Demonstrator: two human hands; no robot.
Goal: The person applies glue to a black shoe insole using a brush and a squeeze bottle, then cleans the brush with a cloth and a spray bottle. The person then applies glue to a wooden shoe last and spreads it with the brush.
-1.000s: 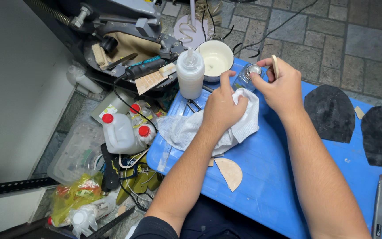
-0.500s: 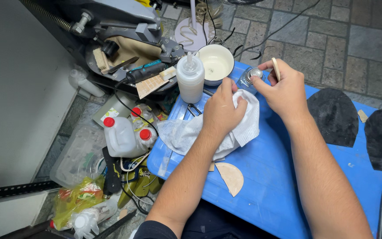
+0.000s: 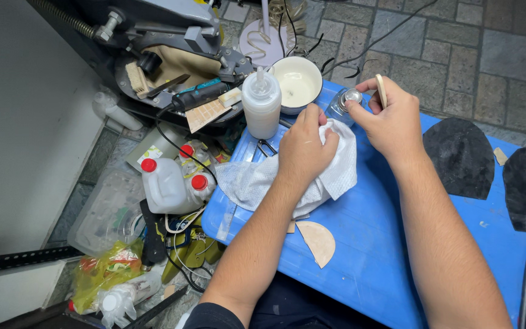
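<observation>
- While the left hand [image 3: 302, 149] bunches the white cloth [image 3: 336, 176] near the blue bench's [image 3: 372, 262] far edge, its fingers are curled shut.
- Right hand [image 3: 391, 122] pinches a tan piece [image 3: 382, 90] and touches a small glass bottle [image 3: 343, 103].

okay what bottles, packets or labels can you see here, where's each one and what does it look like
Squeeze bottle: blue table's far-left corner, translucent white, nozzle cap.
Jugs: floor, left of table, white plastic, red caps.
Snack bag: floor, lower left, yellow-green with red.
Small bottle: at right hand, clear, metal cap.
</observation>
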